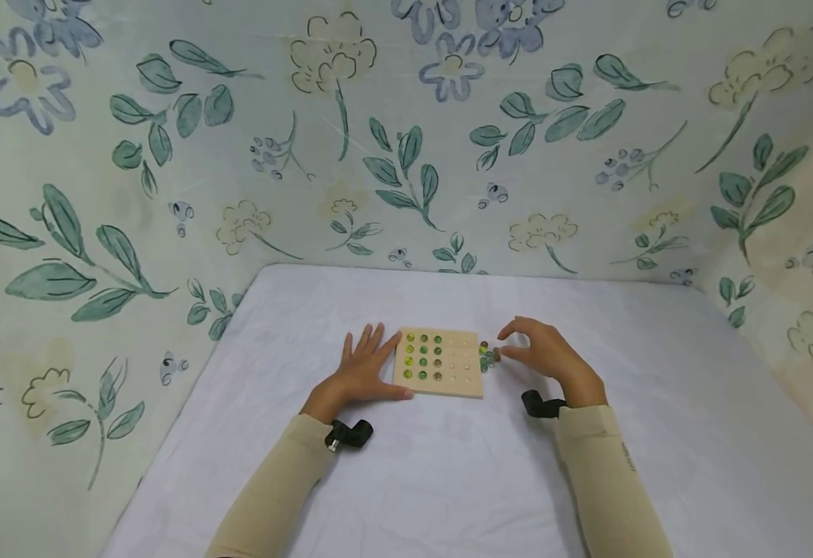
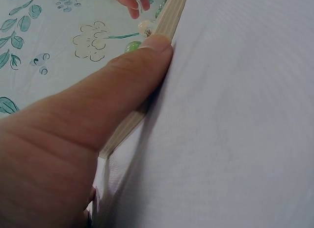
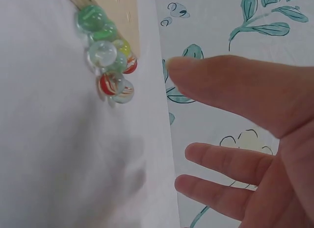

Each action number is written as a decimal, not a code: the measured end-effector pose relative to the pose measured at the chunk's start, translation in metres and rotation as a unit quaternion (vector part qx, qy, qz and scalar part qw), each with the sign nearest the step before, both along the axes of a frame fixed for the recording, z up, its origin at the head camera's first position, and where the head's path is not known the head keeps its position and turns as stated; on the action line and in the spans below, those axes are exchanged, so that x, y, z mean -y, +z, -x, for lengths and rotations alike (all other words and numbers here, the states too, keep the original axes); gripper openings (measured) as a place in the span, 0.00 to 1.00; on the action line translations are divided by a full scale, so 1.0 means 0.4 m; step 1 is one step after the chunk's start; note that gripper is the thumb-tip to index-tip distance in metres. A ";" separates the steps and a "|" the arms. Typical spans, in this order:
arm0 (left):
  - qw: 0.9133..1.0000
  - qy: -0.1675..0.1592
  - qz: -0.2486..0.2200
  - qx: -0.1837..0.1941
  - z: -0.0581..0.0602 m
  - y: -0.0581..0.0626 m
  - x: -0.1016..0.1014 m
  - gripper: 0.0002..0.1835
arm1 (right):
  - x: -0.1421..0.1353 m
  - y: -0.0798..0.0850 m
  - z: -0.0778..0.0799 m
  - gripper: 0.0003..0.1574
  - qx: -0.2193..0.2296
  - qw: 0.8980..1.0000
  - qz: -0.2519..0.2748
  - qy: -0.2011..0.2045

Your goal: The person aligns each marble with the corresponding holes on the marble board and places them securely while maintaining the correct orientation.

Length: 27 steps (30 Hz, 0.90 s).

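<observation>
A pale wooden board point(image 1: 458, 387) with rows of round hollows lies on the table. Yellow-green, green and brownish marbles point(image 1: 423, 351) fill its three left columns; the hollows on the right hold none. My left hand point(image 1: 359, 377) rests at the board's left end with fingers spread, index at the far corner, and the thumb point(image 2: 132, 73) along the near edge. Several loose marbles point(image 3: 103, 54), green, clear, yellow and red-streaked, lie bunched against the board's right edge. Just right of them hovers my right hand point(image 1: 549, 354), thumb and fingers apart, nothing between them.
White cloth point(image 1: 448, 473) covers the table around the board. A floral-patterned fabric wall point(image 1: 406, 101) rises behind the table and along both sides. Each wrist carries a small black camera point(image 1: 542, 404).
</observation>
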State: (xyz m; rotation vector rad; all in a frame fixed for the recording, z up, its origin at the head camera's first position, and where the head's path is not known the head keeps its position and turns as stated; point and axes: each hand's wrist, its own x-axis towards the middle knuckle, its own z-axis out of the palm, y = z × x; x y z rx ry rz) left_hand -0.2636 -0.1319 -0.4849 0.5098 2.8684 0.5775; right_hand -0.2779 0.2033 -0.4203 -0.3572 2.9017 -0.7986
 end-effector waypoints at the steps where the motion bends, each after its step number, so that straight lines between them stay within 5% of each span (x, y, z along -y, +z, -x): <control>1: 1.000 0.001 -0.002 -0.001 -0.001 0.000 0.001 0.63 | -0.001 0.000 0.001 0.15 -0.001 1.000 -0.001 0.002; 27: 1.000 -0.004 0.001 0.002 0.000 0.000 -0.001 0.62 | 0.002 -0.026 0.009 0.08 0.050 0.999 -0.020 -0.005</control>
